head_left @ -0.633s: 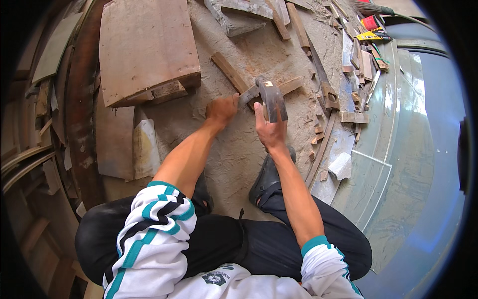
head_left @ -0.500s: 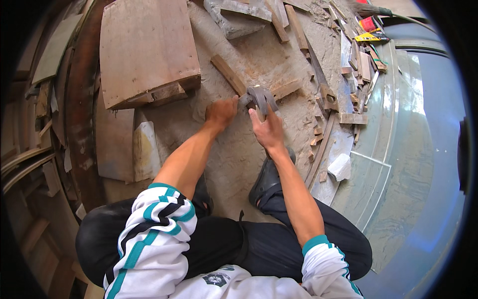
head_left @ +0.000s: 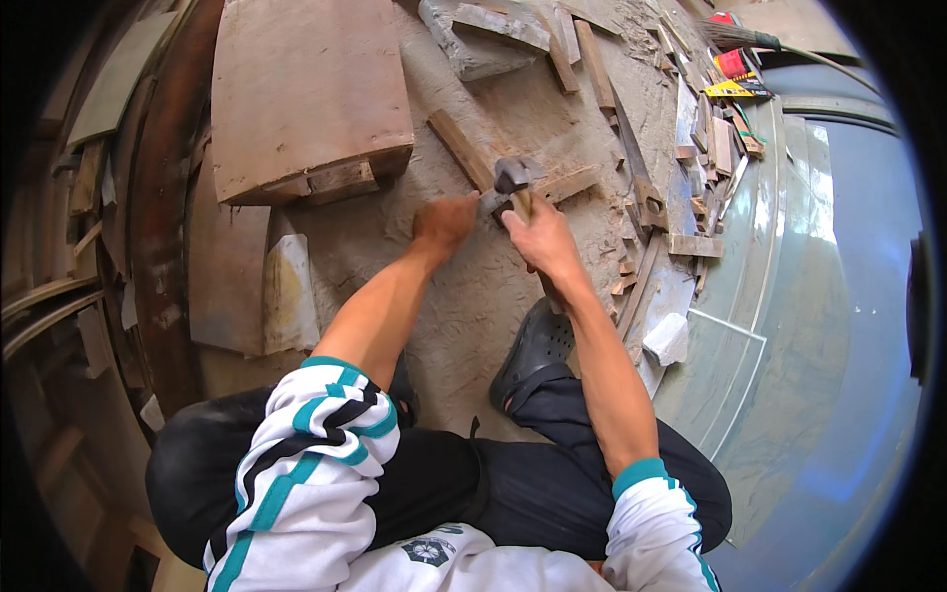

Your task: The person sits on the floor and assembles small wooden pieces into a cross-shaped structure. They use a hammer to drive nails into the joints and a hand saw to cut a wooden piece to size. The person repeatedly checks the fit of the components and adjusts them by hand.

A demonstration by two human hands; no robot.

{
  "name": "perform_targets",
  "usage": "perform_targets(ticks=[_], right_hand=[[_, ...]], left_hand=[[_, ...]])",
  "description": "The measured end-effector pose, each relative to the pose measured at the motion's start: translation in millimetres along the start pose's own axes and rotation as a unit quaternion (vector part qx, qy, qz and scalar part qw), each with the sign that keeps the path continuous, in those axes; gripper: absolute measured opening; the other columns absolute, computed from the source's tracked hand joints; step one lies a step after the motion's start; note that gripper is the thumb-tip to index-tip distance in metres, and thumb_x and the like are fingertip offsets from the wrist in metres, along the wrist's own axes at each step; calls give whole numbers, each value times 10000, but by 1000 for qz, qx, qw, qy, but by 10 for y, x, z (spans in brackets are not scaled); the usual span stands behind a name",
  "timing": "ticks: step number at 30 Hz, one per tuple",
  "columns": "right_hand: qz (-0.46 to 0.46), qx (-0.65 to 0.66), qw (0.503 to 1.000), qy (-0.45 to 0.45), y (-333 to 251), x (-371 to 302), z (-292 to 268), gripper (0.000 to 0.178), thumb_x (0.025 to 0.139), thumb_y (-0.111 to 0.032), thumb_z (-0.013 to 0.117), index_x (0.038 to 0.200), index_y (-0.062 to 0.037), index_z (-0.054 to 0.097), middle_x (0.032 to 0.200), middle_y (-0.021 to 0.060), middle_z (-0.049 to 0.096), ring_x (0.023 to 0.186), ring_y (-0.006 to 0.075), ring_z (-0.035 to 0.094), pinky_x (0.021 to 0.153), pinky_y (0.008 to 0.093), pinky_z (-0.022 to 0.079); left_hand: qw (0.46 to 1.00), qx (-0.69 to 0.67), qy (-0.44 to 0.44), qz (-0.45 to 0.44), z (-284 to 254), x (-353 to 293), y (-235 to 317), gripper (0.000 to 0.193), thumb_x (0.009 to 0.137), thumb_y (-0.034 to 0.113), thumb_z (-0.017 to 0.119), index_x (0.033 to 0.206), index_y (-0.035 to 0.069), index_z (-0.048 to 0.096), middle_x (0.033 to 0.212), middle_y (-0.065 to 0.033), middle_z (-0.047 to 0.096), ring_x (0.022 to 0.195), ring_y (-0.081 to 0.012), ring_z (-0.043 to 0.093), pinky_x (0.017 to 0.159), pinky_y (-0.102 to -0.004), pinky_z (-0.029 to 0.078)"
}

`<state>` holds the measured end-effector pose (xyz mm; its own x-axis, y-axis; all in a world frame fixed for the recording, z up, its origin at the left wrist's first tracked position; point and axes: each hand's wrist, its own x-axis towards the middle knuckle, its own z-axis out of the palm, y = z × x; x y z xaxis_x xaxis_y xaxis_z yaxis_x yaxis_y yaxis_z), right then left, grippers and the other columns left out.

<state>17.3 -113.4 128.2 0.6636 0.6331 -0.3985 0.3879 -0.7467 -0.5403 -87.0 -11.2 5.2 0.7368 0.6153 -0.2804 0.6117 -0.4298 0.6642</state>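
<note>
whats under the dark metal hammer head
Right of the dark metal hammer head, a brown wooden strip shows; left, a flat grey piece. Whatever lies directly beneath is covered.

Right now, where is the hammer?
In the head view, the hammer is slightly right of centre in the upper half, gripped in the right hand, its head above and right of the left hand.

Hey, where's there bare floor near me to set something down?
The widest bare patch is the floor between your forearms, just ahead of your shoes. A smaller one lies between the big wooden panel and your left forearm. It's crowded around the hammer and wood strips, and along the right, where offcuts lie between a handsaw and the glass.
</note>
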Motion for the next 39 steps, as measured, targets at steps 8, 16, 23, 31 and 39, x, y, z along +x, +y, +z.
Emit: perform_targets(ticks=[8, 16, 23, 31, 39], right_hand=[[16, -20, 998, -49, -86, 7, -83, 381, 881, -240, 610, 1116, 55, 560, 923, 341, 646, 927, 515, 618, 814, 521, 507], [-96, 18, 994, 59, 127, -4, 136, 370, 890, -275, 640, 1131, -1, 581, 956, 300, 661, 921, 493, 634, 794, 508, 504], [-184, 103, 957, 200, 232, -183, 305, 302, 940, -213, 621, 1197, -57, 600, 948, 258, 685, 924, 451, 655, 791, 458, 513], [-110, 110, 972, 176, 209, -171, 355, 284, 919, -228, 624, 1135, -43, 613, 914, 244, 682, 831, 464, 651, 735, 495, 502], [-39, 42, 995, 78, 573, -155, 518, 311, 921, -267, 593, 1051, 14, 626, 898, 286, 659, 844, 474, 641, 721, 492, 505]], left_hand=[[1000, 13, -12, -1, 82, 48, -54, 575, 1033, 421, 346, 863, 40, 741, 855, -253, 699, 829, -448, 687, 780, -548, 531], [1000, 14, -7, -7, 47, 54, -41, 597, 1036, 426, 335, 845, 35, 743, 837, -258, 697, 826, -451, 688, 787, -543, 531], [999, 25, -37, -18, 43, 41, -43, 600, 1036, 437, 326, 868, 43, 745, 880, -266, 695, 864, -451, 683, 811, -545, 525], [998, 34, -41, -26, 57, 65, -61, 609, 1037, 445, 315, 879, 41, 742, 887, -268, 694, 872, -453, 680, 818, -542, 525], [999, 39, -28, -7, 69, 66, -25, 609, 1036, 452, 315, 887, 37, 735, 880, -268, 693, 860, -457, 678, 809, -547, 524]])
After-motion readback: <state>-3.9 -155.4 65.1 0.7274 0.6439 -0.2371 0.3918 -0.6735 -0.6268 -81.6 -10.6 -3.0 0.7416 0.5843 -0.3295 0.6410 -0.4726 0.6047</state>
